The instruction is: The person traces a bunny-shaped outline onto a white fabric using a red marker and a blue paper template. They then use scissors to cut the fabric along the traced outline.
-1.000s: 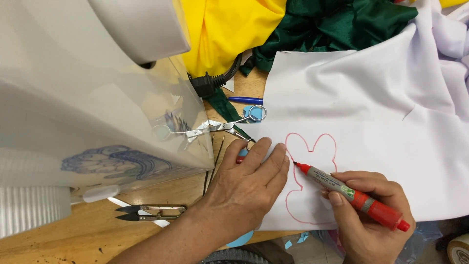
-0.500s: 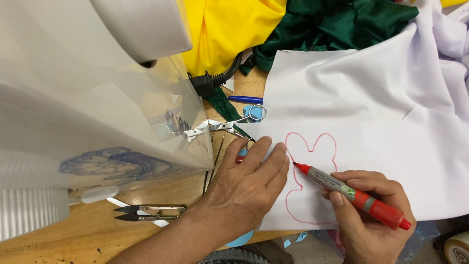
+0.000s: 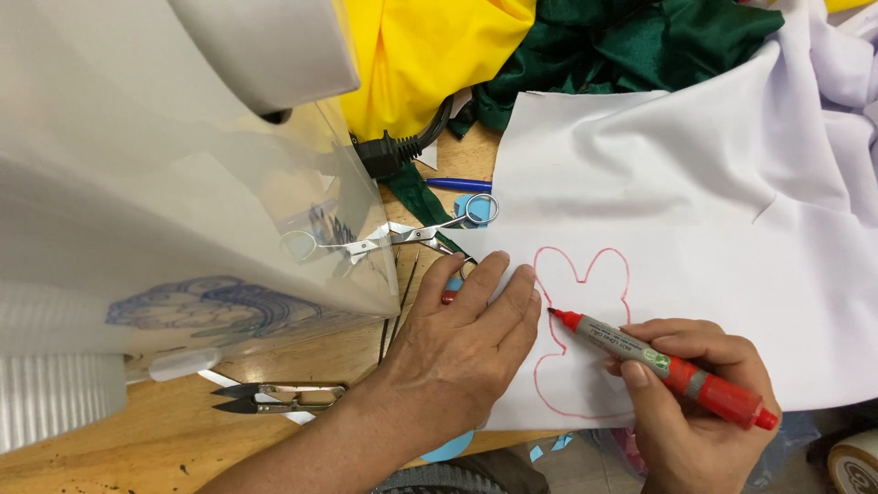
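1. White fabric, spread on the counter from centre to three o'clock. I judge the tracing nearly finished.
2. Left hand, flat, fingers together, pressing the fabric's edge.
3. Right hand, pinching the red marker.
4. Red bunny outline, apparently closed except at the marker tip.

A single head-worn camera looks steeply down from close above the wooden table. It faces the white fabric ahead, with the left hand and right hand entering from the bottom edge, near the lens.
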